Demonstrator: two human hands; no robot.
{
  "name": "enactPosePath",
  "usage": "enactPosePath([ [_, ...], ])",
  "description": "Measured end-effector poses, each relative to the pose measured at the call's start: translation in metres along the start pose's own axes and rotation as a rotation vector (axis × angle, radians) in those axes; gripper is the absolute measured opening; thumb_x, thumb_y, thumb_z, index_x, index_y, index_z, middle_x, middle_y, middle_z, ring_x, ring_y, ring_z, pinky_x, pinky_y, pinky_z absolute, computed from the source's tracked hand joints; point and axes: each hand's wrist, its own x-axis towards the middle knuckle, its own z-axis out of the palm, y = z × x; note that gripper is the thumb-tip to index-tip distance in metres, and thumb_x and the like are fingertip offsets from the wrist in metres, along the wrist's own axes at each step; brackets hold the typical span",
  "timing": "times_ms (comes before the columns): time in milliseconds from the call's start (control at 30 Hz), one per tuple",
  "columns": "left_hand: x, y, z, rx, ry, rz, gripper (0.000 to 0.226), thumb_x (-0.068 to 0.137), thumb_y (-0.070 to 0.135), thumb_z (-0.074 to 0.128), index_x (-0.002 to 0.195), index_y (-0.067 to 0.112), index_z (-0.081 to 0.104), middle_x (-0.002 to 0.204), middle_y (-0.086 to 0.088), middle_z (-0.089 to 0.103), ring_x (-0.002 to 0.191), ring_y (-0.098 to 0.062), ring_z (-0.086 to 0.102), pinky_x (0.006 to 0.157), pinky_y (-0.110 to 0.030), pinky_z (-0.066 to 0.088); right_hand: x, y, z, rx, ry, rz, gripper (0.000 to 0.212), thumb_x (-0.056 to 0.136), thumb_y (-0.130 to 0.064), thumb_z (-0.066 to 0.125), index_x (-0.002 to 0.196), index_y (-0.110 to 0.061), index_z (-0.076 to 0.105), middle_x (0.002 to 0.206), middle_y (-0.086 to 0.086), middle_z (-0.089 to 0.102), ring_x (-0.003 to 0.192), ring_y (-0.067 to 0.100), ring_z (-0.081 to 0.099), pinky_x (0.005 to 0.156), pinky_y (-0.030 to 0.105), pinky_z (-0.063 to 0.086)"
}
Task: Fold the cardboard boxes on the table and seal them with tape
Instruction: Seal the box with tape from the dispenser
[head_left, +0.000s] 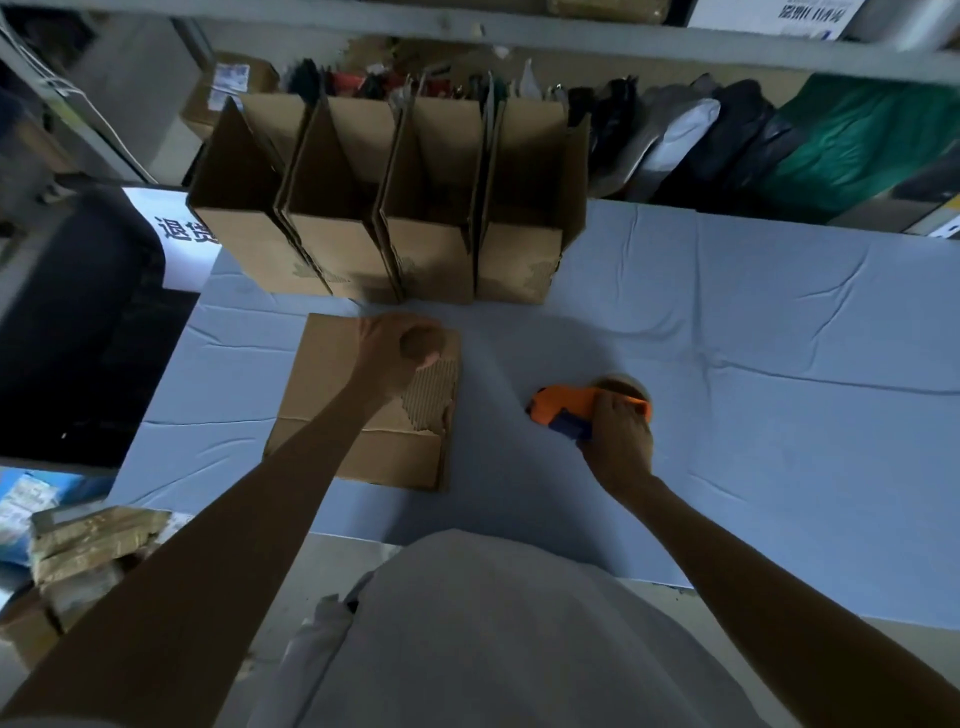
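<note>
Four upright cardboard boxes (384, 249) stand in a row, open at the top, just beyond the left hand (397, 353). This hand is curled like a loose fist over the far right corner of a flattened cardboard box (322, 374), whose torn layer shows just beside the wrist. Whether the fingers hold the cardboard, I cannot tell. To its right, well apart, the right hand (618, 436) grips an orange tape dispenser (566, 408) from above, fingers wrapped round its body. Dispenser and flattened box lie on the blue cloth (779, 364).
</note>
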Motion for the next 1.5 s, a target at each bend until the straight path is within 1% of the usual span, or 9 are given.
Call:
enactPosePath([
  [267,-0.007,0.027,0.002,-0.206,0.036,0.04,0.036,0.083,-0.002,0.063,0.118,0.002,0.062,0.115,-0.013,0.062,0.098,-0.016,0.059,0.075,-0.003,0.042,-0.012,-0.016,-0.025,0.207,0.052,-0.16,0.027,0.075,-0.002,0.066,0.094,-0.008,0.049,0.078,-0.002,0.05,0.07,0.02,0.05,0.06,0.026,0.033],
  [400,-0.023,0.057,-0.009,-0.428,-0.233,0.104,0.029,0.096,0.017,0.048,0.124,0.023,0.054,0.133,-0.001,0.052,0.117,-0.008,0.051,0.095,-0.016,0.041,-0.015,-0.044,-0.05,0.333,0.013,-0.25,0.033,0.07,-0.007,0.075,0.089,-0.01,0.048,0.074,0.005,0.058,0.065,0.021,0.052,0.053,0.025,0.036],
  [533,-0.032,0.073,-0.02,-0.474,-0.38,0.148,0.026,0.099,0.015,0.039,0.111,0.01,0.062,0.119,-0.008,0.06,0.11,-0.012,0.055,0.092,-0.014,0.042,-0.014,-0.062,-0.064,0.432,-0.015,-0.297,0.039,0.07,-0.002,0.075,0.102,-0.009,0.055,0.083,0.009,0.064,0.075,0.023,0.06,0.064,0.027,0.048],
  [667,-0.033,0.071,-0.028,-0.423,-0.384,0.089,0.018,0.096,0.012,0.049,0.1,0.012,0.067,0.1,-0.003,0.067,0.096,-0.013,0.062,0.088,-0.03,0.046,-0.011,-0.071,-0.069,0.521,-0.081,-0.217,0.054,0.069,0.0,0.076,0.118,-0.009,0.054,0.097,0.001,0.06,0.087,0.016,0.056,0.074,0.023,0.045],
  [767,-0.032,0.066,-0.031,-0.385,-0.406,0.088,0.014,0.093,0.015,0.056,0.099,0.019,0.067,0.098,0.005,0.068,0.096,-0.009,0.064,0.089,-0.028,0.049,-0.006,-0.072,-0.073,0.57,-0.159,-0.256,0.063,0.066,0.001,0.077,0.122,-0.016,0.053,0.105,0.0,0.064,0.093,0.015,0.061,0.078,0.027,0.053],
  [900,-0.027,0.064,-0.036,-0.475,-0.433,0.007,0.012,0.09,0.01,0.06,0.094,0.019,0.066,0.093,0.006,0.068,0.091,-0.011,0.066,0.082,-0.025,0.054,0.002,-0.074,-0.084,0.562,-0.288,-0.263,0.059,0.061,-0.002,0.082,0.107,-0.025,0.053,0.092,-0.013,0.062,0.085,0.005,0.061,0.064,0.01,0.048],
  [1100,-0.025,0.068,-0.042,-0.611,-0.423,-0.193,0.005,0.088,-0.001,0.059,0.091,0.003,0.061,0.088,-0.005,0.064,0.074,-0.006,0.066,0.065,-0.013,0.054,0.001,-0.08,-0.086,0.515,-0.377,-0.282,0.077,0.051,-0.014,0.091,0.113,-0.021,0.046,0.096,-0.007,0.061,0.084,0.011,0.062,0.063,0.022,0.055],
  [1300,-0.021,0.064,-0.042,-0.507,-0.367,-0.289,0.027,0.089,-0.007,0.053,0.077,0.016,0.057,0.079,0.0,0.058,0.071,-0.008,0.058,0.061,-0.013,0.054,0.006,-0.088,-0.08,0.408,-0.203,-0.351,0.063,0.059,-0.006,0.081,0.109,-0.021,0.045,0.086,-0.004,0.062,0.078,0.014,0.064,0.061,0.023,0.054],
  [1500,-0.019,0.065,-0.046,-0.516,-0.284,-0.327,0.027,0.089,-0.008,0.052,0.074,0.014,0.055,0.075,0.0,0.056,0.068,-0.008,0.057,0.053,-0.01,0.049,0.01,-0.089,-0.085,0.516,-0.184,-0.418,0.058,0.061,-0.042,0.087,0.106,-0.023,0.056,0.09,-0.01,0.066,0.079,0.007,0.064,0.065,0.025,0.056],
])
